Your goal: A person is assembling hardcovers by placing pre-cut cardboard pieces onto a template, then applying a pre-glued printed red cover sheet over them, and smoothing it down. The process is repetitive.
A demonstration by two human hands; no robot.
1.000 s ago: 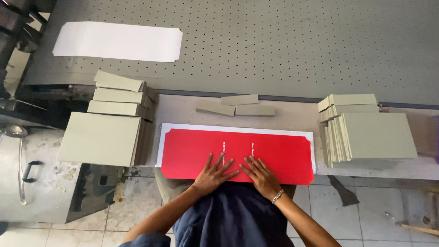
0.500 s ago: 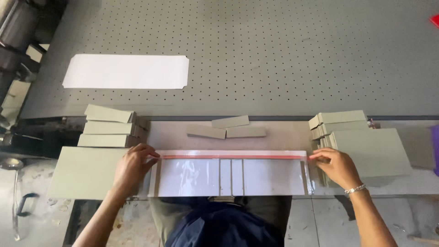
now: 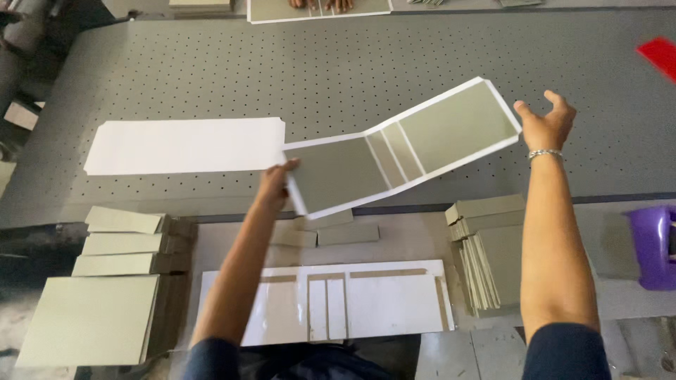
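Left hand (image 3: 276,184) pinches the near-left corner of the board-backed sheet (image 3: 401,144). Right hand (image 3: 546,123) is spread, at most brushing the far-right edge. The sheet hangs in the air over the grey perforated table (image 3: 211,70), long axis rising left to right, between both hands.

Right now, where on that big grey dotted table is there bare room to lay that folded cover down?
Bare patches on the dotted table: right of the white sheet under the held cover, and the far middle. The near bench is crowded with board stacks and a white template.
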